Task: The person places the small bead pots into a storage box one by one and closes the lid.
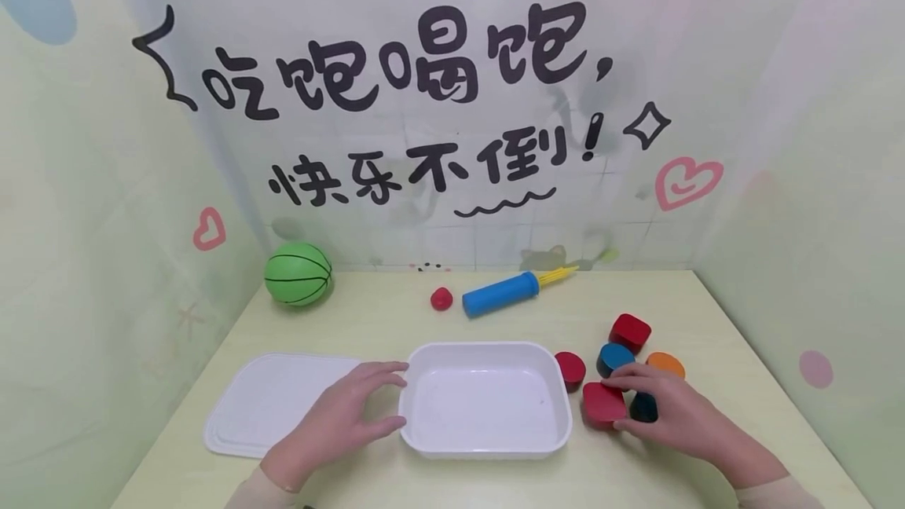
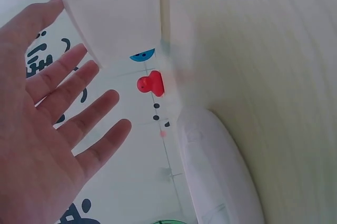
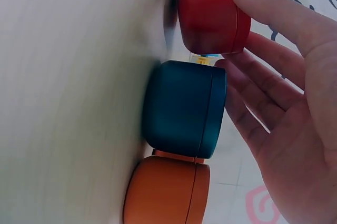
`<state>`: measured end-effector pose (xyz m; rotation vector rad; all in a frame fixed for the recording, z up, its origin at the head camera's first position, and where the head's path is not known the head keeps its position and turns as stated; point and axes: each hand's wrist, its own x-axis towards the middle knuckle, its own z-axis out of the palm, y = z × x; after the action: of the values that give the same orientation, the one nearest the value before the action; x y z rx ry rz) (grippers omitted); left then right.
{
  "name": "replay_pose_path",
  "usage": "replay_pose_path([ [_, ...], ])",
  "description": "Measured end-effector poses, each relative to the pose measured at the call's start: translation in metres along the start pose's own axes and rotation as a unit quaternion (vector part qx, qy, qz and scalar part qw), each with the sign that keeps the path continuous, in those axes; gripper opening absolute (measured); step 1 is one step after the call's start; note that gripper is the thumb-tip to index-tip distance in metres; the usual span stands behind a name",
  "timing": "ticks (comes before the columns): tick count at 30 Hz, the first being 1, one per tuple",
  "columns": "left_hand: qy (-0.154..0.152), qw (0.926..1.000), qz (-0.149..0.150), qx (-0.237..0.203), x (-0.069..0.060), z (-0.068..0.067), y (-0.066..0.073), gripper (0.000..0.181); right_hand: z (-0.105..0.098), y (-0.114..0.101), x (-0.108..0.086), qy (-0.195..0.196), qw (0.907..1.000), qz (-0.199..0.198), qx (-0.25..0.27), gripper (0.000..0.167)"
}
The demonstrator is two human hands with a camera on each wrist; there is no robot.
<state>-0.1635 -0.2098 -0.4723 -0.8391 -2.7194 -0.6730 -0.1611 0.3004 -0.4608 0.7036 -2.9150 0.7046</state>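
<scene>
In the head view my left hand (image 1: 346, 415) is at the left side of a white tray (image 1: 488, 450). Its fingers are spread, and the fingertips are at the tray's rim. My right hand (image 1: 672, 415) pinches a red rounded-square lidded box (image 1: 603, 404) between thumb and fingers. Close beside that box stands a dark teal box (image 3: 184, 109), partly covered by the hand in the head view. Around them are a blue round box (image 1: 615, 358), an orange one (image 1: 666, 365), a red round one (image 1: 570, 371) and another red square one (image 1: 630, 333).
A white lid-like panel (image 1: 276, 391) lies left of the tray, partly behind my left arm. Towards the back wall are a green ball (image 1: 298, 274), a small red knob-shaped piece (image 1: 441, 298) and a blue hand pump (image 1: 502, 294) with a yellow tip. Printed curtains stand on three sides.
</scene>
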Motion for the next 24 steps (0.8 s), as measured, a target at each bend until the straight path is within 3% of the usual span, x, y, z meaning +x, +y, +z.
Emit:
replay_pose_path([
  [14,-0.023,0.9995,-0.015,-0.017,0.000,-0.007,0.002,0.046,-0.010,-0.011,-0.002,0.101,0.9939,-0.041,0.017,0.054],
  [24,-0.048,0.9975,-0.037,-0.037,0.001,-0.011,0.000,0.049,-0.010,-0.033,0.006,0.145,0.9884,-0.030,0.032,0.054],
])
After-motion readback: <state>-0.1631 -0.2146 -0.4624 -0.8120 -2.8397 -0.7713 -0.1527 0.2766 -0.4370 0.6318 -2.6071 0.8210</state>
